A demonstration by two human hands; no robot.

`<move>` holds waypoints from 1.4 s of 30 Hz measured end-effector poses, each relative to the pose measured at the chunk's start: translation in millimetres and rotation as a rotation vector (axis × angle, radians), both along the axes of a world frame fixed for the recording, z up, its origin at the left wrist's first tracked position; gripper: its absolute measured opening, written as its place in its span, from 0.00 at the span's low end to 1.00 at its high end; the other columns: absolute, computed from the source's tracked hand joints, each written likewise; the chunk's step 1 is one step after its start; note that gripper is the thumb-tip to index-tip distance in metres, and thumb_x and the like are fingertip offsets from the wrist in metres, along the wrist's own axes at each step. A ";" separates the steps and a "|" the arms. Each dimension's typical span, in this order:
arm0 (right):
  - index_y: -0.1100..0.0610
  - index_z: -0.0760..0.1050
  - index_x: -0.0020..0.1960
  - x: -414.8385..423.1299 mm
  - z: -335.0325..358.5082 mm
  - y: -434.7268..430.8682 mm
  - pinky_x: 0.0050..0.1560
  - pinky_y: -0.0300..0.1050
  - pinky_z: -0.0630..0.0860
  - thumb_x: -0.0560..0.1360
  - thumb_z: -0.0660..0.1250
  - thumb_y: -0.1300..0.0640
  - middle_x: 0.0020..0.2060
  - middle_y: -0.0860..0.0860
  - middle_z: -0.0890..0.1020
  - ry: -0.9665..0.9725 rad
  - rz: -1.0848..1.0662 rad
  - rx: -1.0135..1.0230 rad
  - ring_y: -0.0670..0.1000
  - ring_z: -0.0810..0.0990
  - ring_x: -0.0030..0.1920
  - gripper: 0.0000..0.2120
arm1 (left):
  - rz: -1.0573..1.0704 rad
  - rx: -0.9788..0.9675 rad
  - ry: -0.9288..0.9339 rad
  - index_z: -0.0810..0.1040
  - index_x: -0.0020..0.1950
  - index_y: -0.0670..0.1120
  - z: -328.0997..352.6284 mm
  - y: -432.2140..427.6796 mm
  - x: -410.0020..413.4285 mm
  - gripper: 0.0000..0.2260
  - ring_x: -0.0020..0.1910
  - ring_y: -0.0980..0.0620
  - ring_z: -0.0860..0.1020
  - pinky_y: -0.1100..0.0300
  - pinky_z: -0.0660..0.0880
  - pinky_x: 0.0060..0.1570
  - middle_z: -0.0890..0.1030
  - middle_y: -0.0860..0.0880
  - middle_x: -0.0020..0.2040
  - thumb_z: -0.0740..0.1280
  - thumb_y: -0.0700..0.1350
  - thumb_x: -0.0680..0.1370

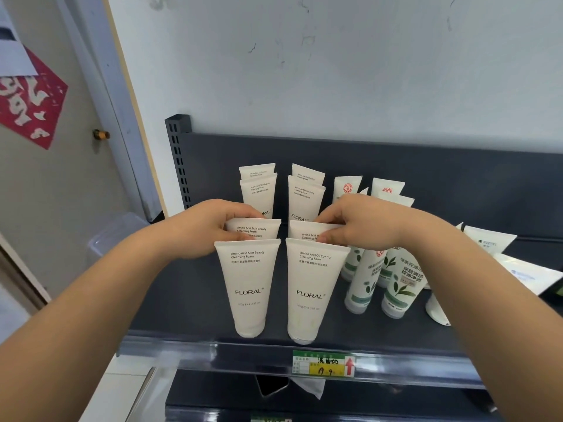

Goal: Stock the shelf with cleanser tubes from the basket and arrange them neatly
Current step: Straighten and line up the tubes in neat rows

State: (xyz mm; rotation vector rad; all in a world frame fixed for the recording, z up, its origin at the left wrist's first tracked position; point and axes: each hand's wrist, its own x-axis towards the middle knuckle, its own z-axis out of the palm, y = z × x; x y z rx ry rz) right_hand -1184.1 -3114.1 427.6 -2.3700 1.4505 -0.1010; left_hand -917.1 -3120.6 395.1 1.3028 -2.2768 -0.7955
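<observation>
Two rows of cream FLORAL cleanser tubes stand cap-down on the dark grey shelf (189,300). My left hand (201,225) pinches the top of the second tube in the left row (259,229), behind the front left tube (248,287). My right hand (365,222) pinches the top of the second tube in the right row (304,231), behind the front right tube (310,290). More FLORAL tubes (259,190) stand further back in both rows. The basket is not in view.
White tubes with green leaf print (399,284) stand in rows to the right, partly under my right forearm. Further right, loose tubes (487,240) lie tilted. A price label (323,363) is on the shelf's front rail. A clear plastic box (115,236) sits left of the shelf.
</observation>
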 end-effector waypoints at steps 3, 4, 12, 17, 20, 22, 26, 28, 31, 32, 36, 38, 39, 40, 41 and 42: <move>0.51 0.82 0.52 -0.9 -0.4 2.1 0.40 0.40 0.73 0.79 0.65 0.50 0.45 0.52 0.84 -0.011 0.003 -0.003 0.47 0.78 0.40 0.09 | -0.027 0.010 -0.002 0.79 0.58 0.58 1.6 0.0 0.3 0.12 0.50 0.65 0.79 0.67 0.74 0.45 0.81 0.65 0.51 0.69 0.45 0.77; 0.51 0.82 0.52 -1.4 -0.7 2.2 0.42 0.42 0.74 0.79 0.65 0.50 0.45 0.51 0.84 -0.017 0.002 -0.001 0.48 0.79 0.41 0.09 | -0.037 0.012 -0.001 0.79 0.58 0.58 2.3 0.4 0.0 0.12 0.50 0.64 0.80 0.67 0.74 0.46 0.82 0.65 0.51 0.69 0.45 0.77; 0.51 0.82 0.51 -0.9 0.3 3.8 0.48 0.46 0.76 0.79 0.65 0.51 0.44 0.49 0.84 -0.032 0.008 0.003 0.49 0.80 0.45 0.08 | -0.017 -0.019 -0.003 0.79 0.58 0.59 1.0 3.0 -0.1 0.13 0.48 0.66 0.79 0.70 0.73 0.42 0.81 0.65 0.50 0.68 0.43 0.78; 0.52 0.82 0.52 0.7 0.9 5.7 0.44 0.42 0.75 0.79 0.65 0.51 0.43 0.47 0.83 -0.027 -0.002 -0.002 0.45 0.79 0.44 0.09 | -0.026 -0.008 -0.005 0.79 0.58 0.58 2.2 3.3 0.3 0.13 0.48 0.65 0.79 0.69 0.74 0.44 0.82 0.65 0.50 0.68 0.42 0.78; 0.50 0.81 0.52 1.4 0.9 6.5 0.33 0.30 0.68 0.80 0.65 0.51 0.38 0.42 0.80 -0.036 -0.012 -0.001 0.36 0.76 0.35 0.07 | -0.024 -0.013 -0.032 0.79 0.60 0.57 2.1 2.1 -0.9 0.13 0.50 0.64 0.80 0.64 0.77 0.49 0.82 0.63 0.52 0.69 0.44 0.77; 0.49 0.80 0.53 1.5 0.3 7.1 0.28 0.28 0.68 0.80 0.64 0.52 0.37 0.41 0.78 -0.035 -0.020 0.004 0.33 0.75 0.33 0.07 | -0.024 -0.006 -0.036 0.79 0.60 0.57 2.5 1.7 -0.3 0.13 0.51 0.63 0.80 0.61 0.77 0.52 0.82 0.63 0.52 0.69 0.45 0.77; 0.48 0.80 0.57 0.4 1.0 9.0 0.43 0.32 0.73 0.79 0.65 0.50 0.48 0.40 0.82 -0.027 -0.017 -0.012 0.39 0.79 0.48 0.09 | -0.042 0.041 -0.034 0.78 0.63 0.58 4.3 1.8 1.9 0.14 0.54 0.64 0.79 0.61 0.77 0.54 0.81 0.64 0.55 0.68 0.49 0.77; 0.46 0.79 0.59 -1.9 3.4 10.0 0.50 0.33 0.72 0.77 0.68 0.50 0.52 0.38 0.81 -0.095 -0.025 -0.029 0.38 0.78 0.52 0.11 | -0.063 0.053 -0.022 0.76 0.65 0.59 7.5 3.6 2.6 0.16 0.56 0.67 0.77 0.63 0.74 0.56 0.79 0.66 0.58 0.66 0.51 0.78; 0.44 0.80 0.53 -4.5 10.3 14.8 0.56 0.40 0.76 0.76 0.69 0.48 0.49 0.38 0.83 -0.248 -0.031 -0.111 0.38 0.80 0.52 0.06 | -0.028 -0.032 0.063 0.76 0.64 0.60 13.3 8.8 5.3 0.15 0.59 0.67 0.76 0.63 0.72 0.61 0.79 0.65 0.59 0.62 0.54 0.78; 0.44 0.81 0.50 -4.5 12.6 17.6 0.57 0.43 0.76 0.75 0.70 0.46 0.48 0.39 0.83 -0.285 -0.025 -0.133 0.39 0.80 0.52 0.05 | 0.001 -0.089 0.099 0.78 0.62 0.60 15.5 11.6 6.4 0.15 0.59 0.65 0.76 0.62 0.72 0.61 0.80 0.64 0.58 0.61 0.56 0.77; 0.43 0.80 0.46 1.1 14.2 32.2 0.61 0.41 0.66 0.69 0.70 0.38 0.59 0.34 0.75 -0.214 0.025 -0.103 0.38 0.71 0.61 0.11 | 0.017 -0.227 0.140 0.82 0.48 0.58 22.9 26.4 6.5 0.13 0.57 0.64 0.76 0.66 0.71 0.55 0.79 0.63 0.57 0.65 0.62 0.70; 0.43 0.80 0.48 3.7 8.9 34.3 0.63 0.40 0.62 0.69 0.71 0.38 0.64 0.36 0.70 -0.097 0.047 -0.097 0.38 0.65 0.64 0.12 | -0.005 -0.229 0.037 0.82 0.44 0.60 23.0 31.5 4.8 0.12 0.60 0.68 0.72 0.70 0.66 0.55 0.75 0.67 0.59 0.68 0.64 0.67; 0.44 0.79 0.49 4.6 6.1 34.2 0.64 0.40 0.60 0.70 0.71 0.38 0.65 0.37 0.69 -0.066 0.056 -0.107 0.38 0.63 0.65 0.12 | -0.022 -0.231 -0.017 0.82 0.44 0.60 20.9 31.6 4.8 0.12 0.61 0.69 0.70 0.70 0.65 0.56 0.73 0.69 0.60 0.69 0.64 0.66; 0.44 0.79 0.49 5.1 3.7 33.6 0.64 0.40 0.60 0.71 0.71 0.39 0.66 0.38 0.69 -0.050 0.061 -0.121 0.39 0.62 0.65 0.11 | -0.038 -0.235 -0.062 0.82 0.44 0.60 18.3 30.6 4.8 0.12 0.63 0.69 0.69 0.70 0.64 0.57 0.72 0.70 0.61 0.69 0.64 0.66; 0.45 0.79 0.48 5.6 2.5 33.7 0.63 0.39 0.59 0.71 0.71 0.41 0.67 0.38 0.70 -0.044 0.061 -0.133 0.39 0.62 0.65 0.10 | -0.047 -0.238 -0.094 0.82 0.44 0.59 15.6 29.2 4.7 0.10 0.63 0.69 0.68 0.69 0.64 0.58 0.72 0.70 0.61 0.70 0.62 0.67; 0.46 0.79 0.48 5.9 1.8 33.5 0.62 0.38 0.59 0.72 0.71 0.42 0.67 0.39 0.70 -0.042 0.058 -0.141 0.39 0.63 0.64 0.10 | -0.050 -0.239 -0.111 0.81 0.43 0.59 13.3 27.9 4.9 0.09 0.63 0.69 0.68 0.68 0.65 0.59 0.71 0.70 0.61 0.72 0.61 0.68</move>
